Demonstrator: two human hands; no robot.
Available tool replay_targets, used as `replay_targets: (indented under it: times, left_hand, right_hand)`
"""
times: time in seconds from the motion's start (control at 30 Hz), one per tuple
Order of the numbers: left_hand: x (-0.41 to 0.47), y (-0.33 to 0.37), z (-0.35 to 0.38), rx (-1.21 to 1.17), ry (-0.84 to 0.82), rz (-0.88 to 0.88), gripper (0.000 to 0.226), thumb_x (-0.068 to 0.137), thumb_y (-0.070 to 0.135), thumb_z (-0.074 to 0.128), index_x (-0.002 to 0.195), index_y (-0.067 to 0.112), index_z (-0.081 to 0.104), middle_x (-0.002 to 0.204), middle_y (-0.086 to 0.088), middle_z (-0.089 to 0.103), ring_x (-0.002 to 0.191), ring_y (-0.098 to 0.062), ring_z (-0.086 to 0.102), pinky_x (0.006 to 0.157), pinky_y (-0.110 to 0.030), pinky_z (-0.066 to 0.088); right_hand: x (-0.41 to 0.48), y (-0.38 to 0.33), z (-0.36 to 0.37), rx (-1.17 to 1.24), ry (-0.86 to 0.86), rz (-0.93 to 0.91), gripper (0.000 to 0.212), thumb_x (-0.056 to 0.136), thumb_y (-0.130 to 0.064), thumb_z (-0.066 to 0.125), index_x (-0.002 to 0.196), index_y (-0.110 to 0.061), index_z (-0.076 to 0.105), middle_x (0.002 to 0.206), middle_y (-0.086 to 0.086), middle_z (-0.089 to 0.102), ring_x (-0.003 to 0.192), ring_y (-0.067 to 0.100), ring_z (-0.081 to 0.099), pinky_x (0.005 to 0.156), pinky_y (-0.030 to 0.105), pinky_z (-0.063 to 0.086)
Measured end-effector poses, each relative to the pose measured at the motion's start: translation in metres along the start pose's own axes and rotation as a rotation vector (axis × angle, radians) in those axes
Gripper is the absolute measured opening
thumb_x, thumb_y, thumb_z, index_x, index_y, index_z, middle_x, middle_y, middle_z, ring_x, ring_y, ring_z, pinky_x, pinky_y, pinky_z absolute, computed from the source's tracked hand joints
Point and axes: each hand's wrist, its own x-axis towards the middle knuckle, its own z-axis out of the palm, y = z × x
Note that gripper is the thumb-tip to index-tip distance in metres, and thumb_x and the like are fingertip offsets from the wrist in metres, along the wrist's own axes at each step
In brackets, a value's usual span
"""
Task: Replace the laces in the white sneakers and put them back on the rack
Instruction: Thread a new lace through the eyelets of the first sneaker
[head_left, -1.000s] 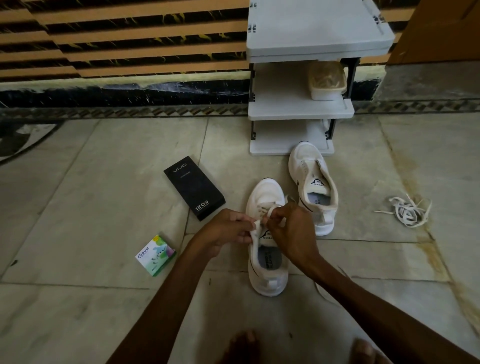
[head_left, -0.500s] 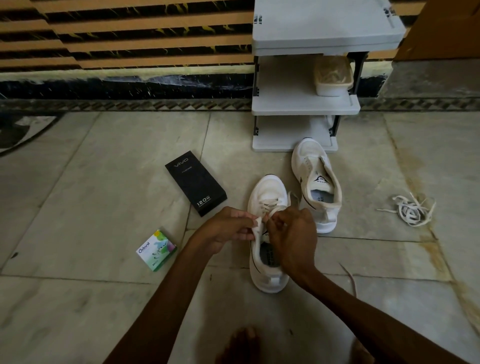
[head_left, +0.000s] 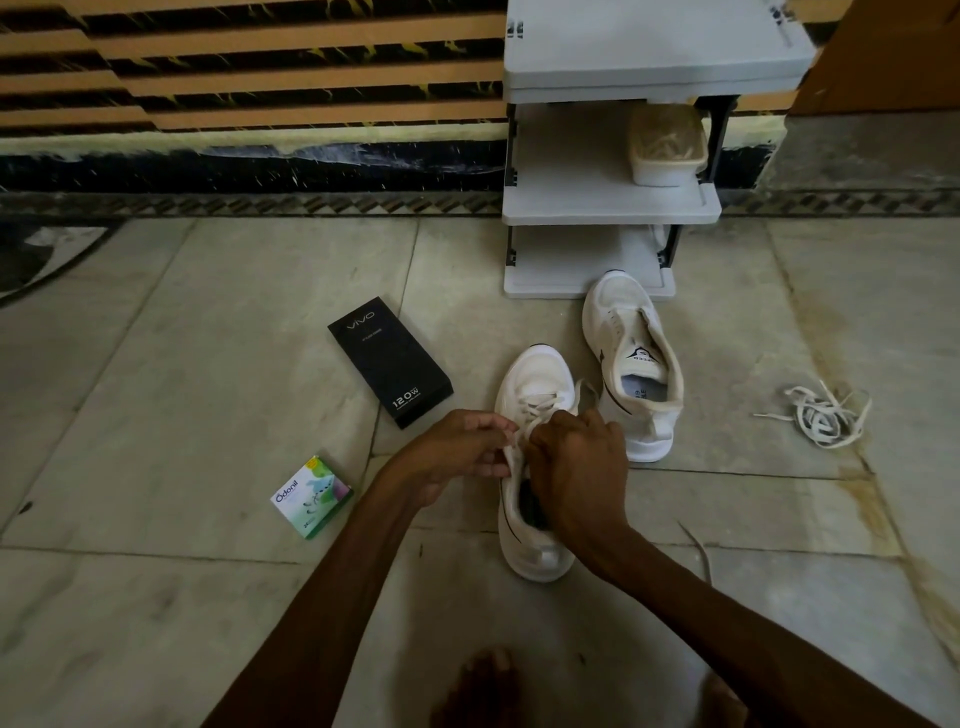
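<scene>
left hand (head_left: 457, 452) pinches lace (head_left: 540, 402) | right hand (head_left: 576, 467) grips same lace | sneaker (head_left: 535, 556) mid-floor (head_left: 208, 364), before rack (head_left: 608, 208)

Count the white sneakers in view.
2. The partly laced sneaker sits under the left hand and right hand; the unlaced sneaker lies beside it, toe by the rack.

Reaches both bare forearms forward and inward from the lower edge. Pinches the lace (head_left: 543, 401) with the curled fingertips of the left grip (head_left: 457, 454). Holds the right grip (head_left: 574, 462) knuckles-up just beside the left, fingers curled under onto the same lace, with fingertips hidden.
</scene>
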Motion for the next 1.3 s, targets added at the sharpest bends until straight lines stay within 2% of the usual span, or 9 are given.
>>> replay_targets:
  times: [0.27, 0.53, 0.67, 0.83, 0.97, 1.03, 1.13, 1.2, 1.3]
  left_hand:
    - [0.001, -0.004, 0.000, 0.112, -0.022, 0.094, 0.024, 0.089, -0.002, 0.061, 0.109, 0.010, 0.067, 0.107, -0.013, 0.070, 0.094, -0.022, 0.070, 0.079, -0.029, 0.058]
    - [0.003, -0.003, -0.003, 0.147, -0.043, 0.119, 0.026, 0.084, 0.000, 0.069, 0.109, 0.007, 0.069, 0.105, -0.013, 0.071, 0.097, -0.025, 0.070, 0.079, -0.031, 0.059]
    - [0.003, -0.007, -0.003, 0.151, 0.005, 0.155, 0.024, 0.083, 0.001, 0.071, 0.106, 0.007, 0.071, 0.102, -0.009, 0.071, 0.092, -0.022, 0.071, 0.076, -0.029, 0.058]
    - [0.003, -0.015, 0.003, 0.191, 0.134, 0.239, 0.016, 0.085, 0.012, 0.072, 0.100, 0.005, 0.072, 0.092, -0.009, 0.073, 0.073, -0.016, 0.072, 0.065, -0.024, 0.058]
    - [0.011, -0.006, 0.000, 0.573, 0.251, 0.198, 0.016, 0.092, 0.014, 0.063, 0.104, 0.005, 0.070, 0.097, -0.010, 0.072, 0.086, -0.021, 0.070, 0.084, -0.036, 0.057]
    - [0.009, -0.004, -0.005, 0.842, 0.500, 0.383, 0.012, 0.094, 0.009, 0.057, 0.096, 0.008, 0.068, 0.102, -0.012, 0.065, 0.092, -0.026, 0.062, 0.081, -0.034, 0.051]
    - [0.001, 0.009, -0.026, 0.715, 1.089, 0.609, 0.011, 0.094, 0.004, 0.050, 0.093, 0.003, 0.060, 0.100, -0.015, 0.056, 0.084, -0.029, 0.056, 0.073, -0.041, 0.051]
    - [0.003, 0.030, -0.044, 0.487, 1.243, 0.581, 0.015, 0.097, 0.012, 0.048, 0.096, 0.003, 0.059, 0.102, -0.013, 0.058, 0.088, -0.030, 0.060, 0.076, -0.036, 0.050]
    - [-0.012, 0.067, -0.035, -0.507, 0.609, 0.418, 0.014, 0.095, 0.009, 0.052, 0.102, 0.000, 0.060, 0.096, -0.011, 0.068, 0.089, -0.026, 0.070, 0.073, -0.027, 0.053]
  right_hand:
    - [0.026, -0.009, -0.010, -0.136, -0.216, 0.145, 0.017, 0.092, -0.031, 0.060, 0.089, -0.018, 0.071, 0.083, 0.001, 0.069, 0.078, 0.016, 0.063, 0.078, 0.029, 0.050]
    - [0.062, 0.001, -0.013, -0.022, -0.458, 0.399, 0.059, 0.047, -0.052, 0.090, 0.090, -0.017, 0.071, 0.090, 0.004, 0.070, 0.082, 0.020, 0.068, 0.069, 0.030, 0.056]
    - [0.060, 0.004, -0.013, 0.072, -0.436, 0.400, 0.051, 0.041, -0.052, 0.091, 0.076, -0.019, 0.074, 0.077, 0.001, 0.071, 0.073, 0.017, 0.068, 0.070, 0.034, 0.060]
    - [0.047, 0.014, -0.016, 0.127, -0.350, 0.267, 0.027, 0.061, -0.035, 0.087, 0.065, -0.023, 0.063, 0.081, -0.002, 0.066, 0.075, 0.014, 0.062, 0.068, 0.027, 0.051]
    - [0.036, 0.024, -0.016, 0.245, -0.321, 0.231, 0.036, 0.059, -0.028, 0.090, 0.065, -0.028, 0.055, 0.071, -0.010, 0.060, 0.072, 0.010, 0.060, 0.067, 0.025, 0.047]
    - [0.035, 0.027, -0.015, 0.282, -0.300, 0.246, 0.040, 0.058, -0.029, 0.091, 0.062, -0.028, 0.051, 0.067, -0.010, 0.060, 0.066, 0.009, 0.059, 0.066, 0.026, 0.049]
    - [0.035, 0.029, -0.014, 0.321, -0.304, 0.245, 0.040, 0.058, -0.028, 0.092, 0.062, -0.027, 0.052, 0.062, -0.013, 0.057, 0.060, 0.003, 0.054, 0.064, 0.024, 0.047]
    - [0.035, 0.029, -0.013, 0.333, -0.300, 0.248, 0.040, 0.057, -0.027, 0.092, 0.063, -0.027, 0.052, 0.062, -0.012, 0.057, 0.061, 0.007, 0.056, 0.063, 0.025, 0.048]
    - [0.035, 0.029, -0.010, 0.331, -0.299, 0.245, 0.038, 0.058, -0.024, 0.090, 0.062, -0.026, 0.053, 0.061, -0.013, 0.056, 0.062, 0.009, 0.057, 0.061, 0.024, 0.047]
